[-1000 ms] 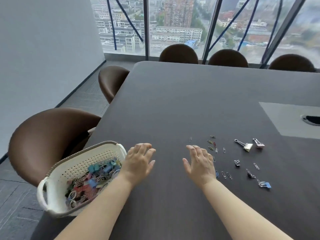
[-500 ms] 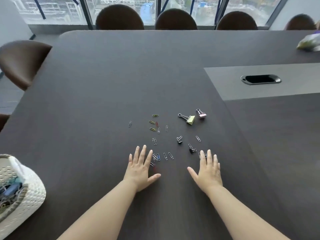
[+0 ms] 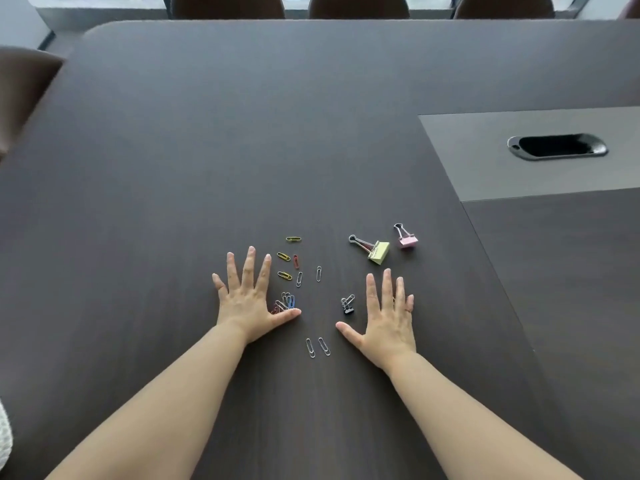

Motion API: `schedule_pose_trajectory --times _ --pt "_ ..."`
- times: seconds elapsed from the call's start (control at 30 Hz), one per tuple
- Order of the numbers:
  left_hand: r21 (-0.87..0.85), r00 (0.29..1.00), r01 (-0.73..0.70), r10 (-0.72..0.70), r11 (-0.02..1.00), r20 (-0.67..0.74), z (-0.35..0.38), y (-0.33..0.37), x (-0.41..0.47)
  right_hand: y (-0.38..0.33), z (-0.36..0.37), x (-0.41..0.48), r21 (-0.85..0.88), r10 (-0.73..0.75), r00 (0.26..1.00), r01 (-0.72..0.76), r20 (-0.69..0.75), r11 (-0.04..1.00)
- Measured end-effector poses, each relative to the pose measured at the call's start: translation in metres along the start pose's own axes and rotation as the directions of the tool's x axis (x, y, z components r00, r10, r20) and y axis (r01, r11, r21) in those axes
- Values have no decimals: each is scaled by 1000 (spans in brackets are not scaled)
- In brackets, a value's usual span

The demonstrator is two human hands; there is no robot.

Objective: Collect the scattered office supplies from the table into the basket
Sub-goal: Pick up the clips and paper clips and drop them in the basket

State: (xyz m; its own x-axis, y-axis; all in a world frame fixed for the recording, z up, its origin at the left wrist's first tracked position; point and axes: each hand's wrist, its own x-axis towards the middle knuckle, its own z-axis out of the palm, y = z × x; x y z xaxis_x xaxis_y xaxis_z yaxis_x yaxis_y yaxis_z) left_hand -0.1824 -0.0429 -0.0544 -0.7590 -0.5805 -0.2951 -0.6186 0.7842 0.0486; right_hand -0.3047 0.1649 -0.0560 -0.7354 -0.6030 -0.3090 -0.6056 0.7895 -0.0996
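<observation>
Both hands lie flat, palm down, on the dark table (image 3: 207, 150). My left hand (image 3: 247, 297) rests beside a small bunch of coloured paper clips (image 3: 285, 302) that touches its thumb side. My right hand (image 3: 388, 315) sits just right of a small black binder clip (image 3: 347, 304). Between the hands lie yellow paper clips (image 3: 284, 257), a red one (image 3: 296, 261), silver ones (image 3: 318, 273), and two silver clips (image 3: 317, 347) nearer me. A yellow binder clip (image 3: 377, 251) and a pink binder clip (image 3: 407, 239) lie beyond my right hand. Only a sliver of the white basket (image 3: 4, 436) shows at the left edge.
A grey inset panel (image 3: 485, 161) with a black cable slot (image 3: 557, 146) lies at the right. Brown chairs (image 3: 358, 5) line the far edge, and another chair (image 3: 20, 84) stands at the left.
The view has swung right and down, so the basket has almost left the frame. Both hands moved forward in among the clips, and the left has bunched several clips by its thumb.
</observation>
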Motion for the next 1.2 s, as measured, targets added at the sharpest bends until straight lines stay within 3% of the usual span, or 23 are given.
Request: schedule_pose_trajectory --times 0.17,0.37,0.53,0.73,1.2 --pt "18 1000 -23 23 1000 -14 -6 -4 35 2 -10 42 -5 33 997 -33 -75 999" --pt "22 958 -283 284 959 -45 -12 -1 60 4 -20 73 6 -107 990 108 -97 994" --pt "-9 859 -476 463 879 -216 -5 12 60 4 -3 70 114 -171 875 247 -453 962" --pt "-39 794 -468 401 883 -456 14 23 44 0 2 64 63 -108 830 170 -547 983" --pt "-44 754 -451 355 891 -553 17 25 37 1 6 63 -23 -249 730 305 -637 952"
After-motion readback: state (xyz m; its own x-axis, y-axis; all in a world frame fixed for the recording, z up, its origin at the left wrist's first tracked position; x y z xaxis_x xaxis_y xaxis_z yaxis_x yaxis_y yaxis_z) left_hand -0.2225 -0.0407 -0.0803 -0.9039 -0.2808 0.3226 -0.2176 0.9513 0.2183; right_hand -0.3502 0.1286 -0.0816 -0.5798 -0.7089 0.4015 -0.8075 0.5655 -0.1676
